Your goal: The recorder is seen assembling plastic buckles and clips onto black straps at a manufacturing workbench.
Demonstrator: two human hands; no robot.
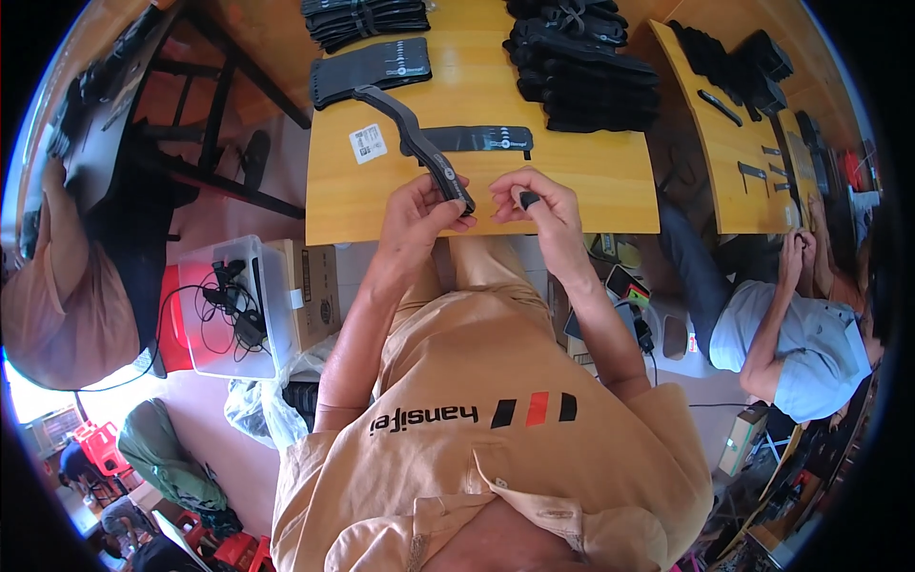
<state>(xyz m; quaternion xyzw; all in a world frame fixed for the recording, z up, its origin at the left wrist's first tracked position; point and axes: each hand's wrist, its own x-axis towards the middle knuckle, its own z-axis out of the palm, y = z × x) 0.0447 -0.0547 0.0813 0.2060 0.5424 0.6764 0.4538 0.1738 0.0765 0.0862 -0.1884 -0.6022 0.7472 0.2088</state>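
My left hand [419, 214] is closed around the lower end of a long black strap [419, 133]. The strap is folded or layered, and its far end rises and curves to the left above the table. My right hand [545, 212], with a black cover on the thumb, is held just to the right of the strap's end and apart from it. Its fingers are curled in toward the thumb; anything between them is too small to make out. Beyond my hands a flat black band [481, 139] with pale printing lies across the table, partly behind the strap.
On the wooden table [591, 191] lie a white label [368, 144], a pile of flat black bands [372, 74] and bundled black bands [586, 81]. A clear bin [238, 305] with cables stands at lower left. Other people sit left and right; another table [705, 143] is at right.
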